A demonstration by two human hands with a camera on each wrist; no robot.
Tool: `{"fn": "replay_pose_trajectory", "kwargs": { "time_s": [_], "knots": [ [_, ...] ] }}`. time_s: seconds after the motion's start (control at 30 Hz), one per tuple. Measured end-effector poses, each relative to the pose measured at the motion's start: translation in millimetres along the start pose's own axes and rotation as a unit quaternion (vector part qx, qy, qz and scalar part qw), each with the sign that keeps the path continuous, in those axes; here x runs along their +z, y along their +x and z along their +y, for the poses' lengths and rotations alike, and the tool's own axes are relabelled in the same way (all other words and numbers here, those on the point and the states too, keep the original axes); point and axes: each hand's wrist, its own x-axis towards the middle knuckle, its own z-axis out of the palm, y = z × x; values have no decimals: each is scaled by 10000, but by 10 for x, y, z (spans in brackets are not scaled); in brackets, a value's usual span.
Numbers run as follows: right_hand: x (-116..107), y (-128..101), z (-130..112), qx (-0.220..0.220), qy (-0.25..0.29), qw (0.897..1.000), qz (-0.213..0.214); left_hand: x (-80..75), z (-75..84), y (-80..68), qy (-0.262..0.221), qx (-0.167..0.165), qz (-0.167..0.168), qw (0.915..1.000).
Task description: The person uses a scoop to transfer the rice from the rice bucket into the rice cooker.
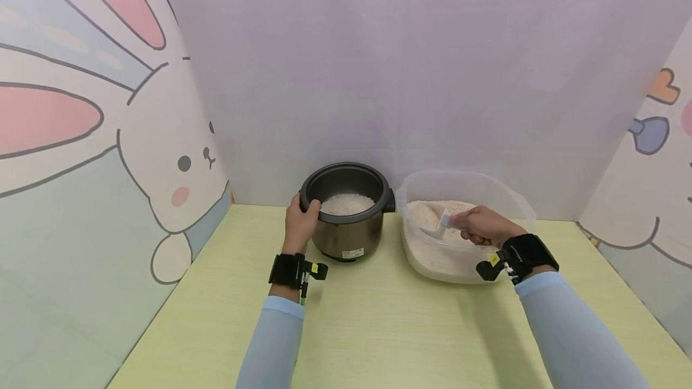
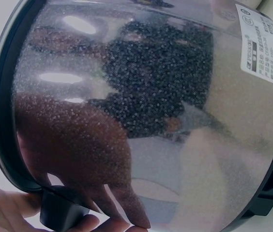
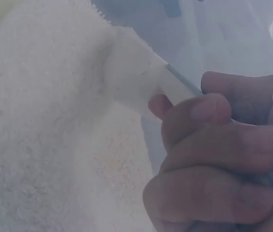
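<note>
A dark metal cooker pot (image 1: 346,221) holding white rice stands on the yellow-green table, with its shiny side filling the left wrist view (image 2: 146,111). My left hand (image 1: 300,220) grips the pot's left handle and rim; the black handle stub (image 2: 61,211) shows between my fingers. Beside it on the right sits a clear plastic tub (image 1: 503,197) of white rice (image 3: 39,125). My right hand (image 1: 483,225) holds a clear plastic scoop (image 1: 439,226) inside the tub, the scoop's bowl (image 3: 131,77) dug into the rice.
The table (image 1: 378,329) is walled by a lilac back panel and cartoon rabbit panels on the left (image 1: 108,155) and right. Both forearms wear light blue sleeves and black wrist straps.
</note>
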Motion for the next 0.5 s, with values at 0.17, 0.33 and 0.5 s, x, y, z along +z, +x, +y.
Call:
{"fn": "replay_pose_trajectory", "kwargs": {
  "time_s": [0.17,0.33,0.5],
  "knots": [
    [-12,-37,-14,-92,340,9993,155,6,0,6,-34,-7,6,10000],
    [-36,-48,9,-142,688,9968,370,14,13,4,-23,-17,-25,10000],
    [-36,-46,11,-259,755,9954,522,5,10,7,-6,2,-28,10000]
  ]
}}
